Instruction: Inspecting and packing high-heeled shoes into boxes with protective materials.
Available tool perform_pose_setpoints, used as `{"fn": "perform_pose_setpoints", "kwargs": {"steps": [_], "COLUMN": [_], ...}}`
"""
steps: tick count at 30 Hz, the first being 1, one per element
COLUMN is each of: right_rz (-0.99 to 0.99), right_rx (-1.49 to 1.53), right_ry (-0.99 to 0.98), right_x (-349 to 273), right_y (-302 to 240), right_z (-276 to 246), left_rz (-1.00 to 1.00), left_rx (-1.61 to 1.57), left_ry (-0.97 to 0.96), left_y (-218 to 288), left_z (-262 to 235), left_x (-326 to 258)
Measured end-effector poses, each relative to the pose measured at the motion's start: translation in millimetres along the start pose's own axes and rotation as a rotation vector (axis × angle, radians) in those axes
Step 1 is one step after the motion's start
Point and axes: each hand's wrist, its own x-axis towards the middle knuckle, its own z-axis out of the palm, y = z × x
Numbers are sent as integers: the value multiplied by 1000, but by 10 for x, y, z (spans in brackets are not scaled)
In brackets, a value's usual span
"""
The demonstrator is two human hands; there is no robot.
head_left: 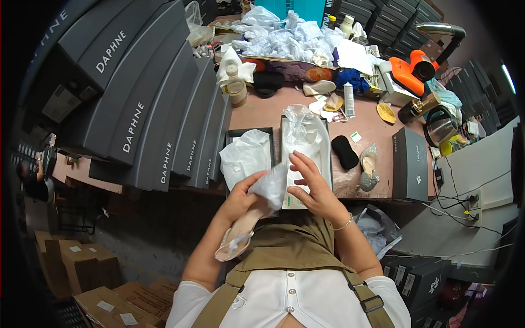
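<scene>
The sandal (247,223), its sole smooth and beige, is held tilted at the near side of the tissue-filled box (233,132); crinkled, pale wrap (272,183) covers its upper end. The left hand (241,198) grips its middle. The right hand (317,192) spreads loosely, seemingly empty; whether it touches the wrap, I cannot tell. Light pressure should spare the thin wrap. Right of the box lies a glittery shoe (369,176).

This is looking like a shoe-packing workshop: dark-grey cardboard shoeboxes (147,104) are standing stacked at the left, crumpled whitish tissue paper (301,37) is piling up at the back of a pinkish-brown worktable (252,116), a beige-soled shoe (239,232) is being handled, a glittery silver shoe (369,176) is lying nearby, and plain brown cardboard cartons (85,268) are crowding the floor.
</scene>
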Motion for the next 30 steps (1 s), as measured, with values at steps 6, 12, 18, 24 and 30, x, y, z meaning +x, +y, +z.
{"fn": "perform_pose_setpoints", "kwargs": {"steps": [6, 12, 18, 24, 30], "right_rz": [-56, 63, 405, 195, 232], "right_rx": [191, 342, 656, 34, 286], "right_ry": [-404, -506, -310, -349, -48], "right_x": [-45, -275, -360, -304, -205], "right_y": [100, 332, 237, 170, 239], "right_z": [-120, -140, -95, 61, 95], "left_rz": [-219, -192, -186, -172, -11], "left_rx": [0, 295, 235, 379, 342], "left_ry": [-111, -139, -127, -138, 224], "left_y": [-73, -275, -306, -277, -68], "left_z": [139, 290, 300, 305, 57], "left_x": [-445, -604, -591, -610, -334]}}
